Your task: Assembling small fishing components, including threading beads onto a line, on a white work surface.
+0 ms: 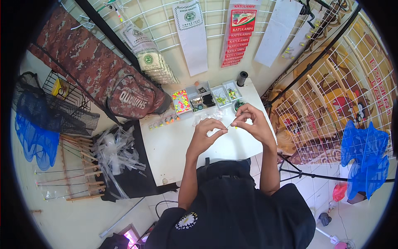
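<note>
Above the white table (159, 159), my two hands meet fingertip to fingertip. My left hand (207, 133) pinches one end of a thin dark strand (229, 125), too fine to tell whether it is line or wire. The other end runs to the pinched thumb and forefinger of my right hand (255, 124). A small yellow bit (236, 128) shows just under the right fingertips; whether it hangs from the strand I cannot tell. Clear plastic packets (202, 118) lie behind my left hand. A green spool (239, 105) sits just beyond my right hand.
At the table's back stand trays: one of red and yellow beads (181, 101), a grey divided box (198, 88), and one of small yellow-green pieces (232, 94). A black cylinder (242, 78) is beside them. Small floats (169, 120) lie left. A camouflage bag (128, 97) leans over the left edge.
</note>
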`<state>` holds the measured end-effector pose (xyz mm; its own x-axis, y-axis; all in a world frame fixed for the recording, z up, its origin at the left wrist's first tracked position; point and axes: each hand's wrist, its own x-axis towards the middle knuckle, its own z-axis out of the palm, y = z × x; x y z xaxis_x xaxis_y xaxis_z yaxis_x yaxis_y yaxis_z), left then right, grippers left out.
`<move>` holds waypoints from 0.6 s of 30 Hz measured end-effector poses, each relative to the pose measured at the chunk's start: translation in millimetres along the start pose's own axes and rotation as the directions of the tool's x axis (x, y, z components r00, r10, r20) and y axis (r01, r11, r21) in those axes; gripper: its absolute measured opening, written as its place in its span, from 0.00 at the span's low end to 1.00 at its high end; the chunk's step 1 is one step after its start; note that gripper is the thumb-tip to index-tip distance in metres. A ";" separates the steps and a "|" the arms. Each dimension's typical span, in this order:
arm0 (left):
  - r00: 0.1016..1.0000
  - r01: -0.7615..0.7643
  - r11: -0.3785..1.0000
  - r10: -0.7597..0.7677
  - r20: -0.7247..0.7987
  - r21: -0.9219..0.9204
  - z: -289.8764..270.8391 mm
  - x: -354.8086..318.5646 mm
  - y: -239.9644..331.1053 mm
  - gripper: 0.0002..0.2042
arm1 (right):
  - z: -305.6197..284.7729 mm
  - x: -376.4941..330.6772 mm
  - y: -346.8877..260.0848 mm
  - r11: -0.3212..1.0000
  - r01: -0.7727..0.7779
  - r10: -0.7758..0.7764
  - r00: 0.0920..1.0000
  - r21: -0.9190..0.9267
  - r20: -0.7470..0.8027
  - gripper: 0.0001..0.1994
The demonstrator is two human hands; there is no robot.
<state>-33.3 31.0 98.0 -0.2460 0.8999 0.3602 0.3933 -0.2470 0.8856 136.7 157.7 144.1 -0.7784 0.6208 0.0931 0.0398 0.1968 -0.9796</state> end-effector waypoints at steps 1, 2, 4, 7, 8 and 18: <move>1.000 0.001 1.000 -0.001 0.000 0.002 -0.6 -1.3 -2.7 0.04 | 0.4 1.2 -0.9 1.000 -0.008 0.009 1.000 0.025 -0.028 0.14; 0.999 0.048 0.999 -0.048 0.012 -0.017 -1.0 -3.6 -7.0 0.05 | 1.1 1.5 -2.6 0.999 -0.014 0.015 0.999 0.029 -0.045 0.14; 0.994 0.105 0.993 -0.105 -0.001 -0.045 -1.0 -5.9 -8.6 0.05 | 1.5 2.1 -0.7 0.994 0.000 0.009 0.997 0.111 -0.079 0.14; 0.979 0.202 0.979 -0.202 0.002 -0.038 -6.0 -9.4 -4.1 0.03 | 1.9 3.1 0.1 0.990 0.007 0.005 0.996 0.139 -0.086 0.14; 0.982 0.186 0.983 -0.186 -0.015 -0.002 -6.1 -10.6 -7.3 0.03 | 2.5 2.7 -0.1 0.991 0.003 0.008 0.997 0.133 -0.079 0.14; 0.988 0.154 0.983 -0.151 -0.036 0.101 -12.2 -16.6 -5.1 0.05 | 5.6 1.8 -1.3 0.996 -0.012 0.015 0.999 0.087 -0.037 0.12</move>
<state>-42.0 12.9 91.1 -0.3345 0.9131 0.2331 0.4380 -0.0684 0.8964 131.6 154.3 144.5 -0.7543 0.6511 0.0843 -0.0055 0.1222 -0.9925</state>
